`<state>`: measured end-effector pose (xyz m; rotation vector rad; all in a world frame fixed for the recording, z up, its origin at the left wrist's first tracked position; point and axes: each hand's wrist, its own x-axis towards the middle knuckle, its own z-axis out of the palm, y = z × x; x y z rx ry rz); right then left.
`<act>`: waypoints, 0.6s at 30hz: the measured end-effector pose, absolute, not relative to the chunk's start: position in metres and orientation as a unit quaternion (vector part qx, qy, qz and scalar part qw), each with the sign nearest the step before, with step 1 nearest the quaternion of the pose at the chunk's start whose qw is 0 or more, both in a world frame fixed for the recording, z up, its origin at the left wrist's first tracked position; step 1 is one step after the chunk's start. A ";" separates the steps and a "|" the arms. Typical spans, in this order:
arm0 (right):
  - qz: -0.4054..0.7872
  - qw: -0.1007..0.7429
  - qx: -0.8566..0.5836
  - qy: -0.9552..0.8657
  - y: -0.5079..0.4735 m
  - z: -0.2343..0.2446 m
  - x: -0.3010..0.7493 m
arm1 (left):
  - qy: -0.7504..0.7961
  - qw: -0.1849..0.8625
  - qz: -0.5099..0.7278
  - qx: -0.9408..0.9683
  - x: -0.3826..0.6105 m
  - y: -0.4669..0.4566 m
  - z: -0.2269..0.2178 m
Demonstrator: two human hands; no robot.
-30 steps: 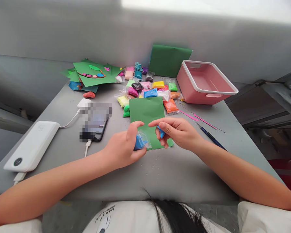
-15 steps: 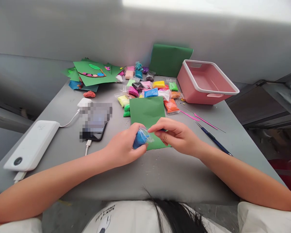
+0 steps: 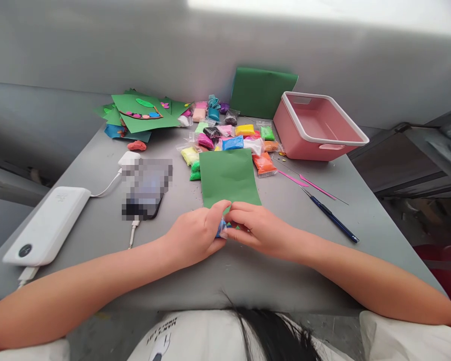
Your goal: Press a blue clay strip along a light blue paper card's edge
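My left hand (image 3: 196, 233) is closed around a small clear bag of blue clay (image 3: 221, 228), of which only a sliver shows between my fingers. My right hand (image 3: 256, 228) meets it from the right, its fingers pinched on the bag's open end. Both hands rest low over the near edge of a green paper sheet (image 3: 228, 176) lying flat on the grey table (image 3: 270, 265).
Several small bags of coloured clay (image 3: 231, 138) lie behind the sheet. A pink basket (image 3: 315, 129) stands at the back right, with pink and blue modelling tools (image 3: 325, 208) in front of it. A phone (image 3: 145, 193) and white power bank (image 3: 48, 224) lie left. Green cards (image 3: 143, 114) are stacked at the back left.
Both hands have come together and dropped toward the table's near side. The blue clay bag, plainly visible before, is now almost hidden between my fingers.
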<state>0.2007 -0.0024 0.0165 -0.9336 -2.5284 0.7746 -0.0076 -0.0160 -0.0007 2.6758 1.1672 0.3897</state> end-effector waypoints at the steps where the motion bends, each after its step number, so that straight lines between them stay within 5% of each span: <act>1: 0.282 0.162 -0.331 -0.886 -0.004 0.017 0.199 | 0.396 0.110 0.132 0.902 -0.008 -0.017 -0.001; 11: 0.319 0.123 -0.354 -0.871 -0.008 0.022 0.195 | 0.395 0.104 0.166 0.897 -0.005 -0.020 -0.001; 16: 0.154 0.349 -0.402 -0.832 0.011 0.033 0.213 | 0.420 0.094 0.226 0.874 -0.006 -0.018 0.008; 18: 0.186 0.431 -0.443 -0.763 0.020 0.037 0.220 | 0.423 0.101 0.225 0.872 -0.007 -0.018 0.009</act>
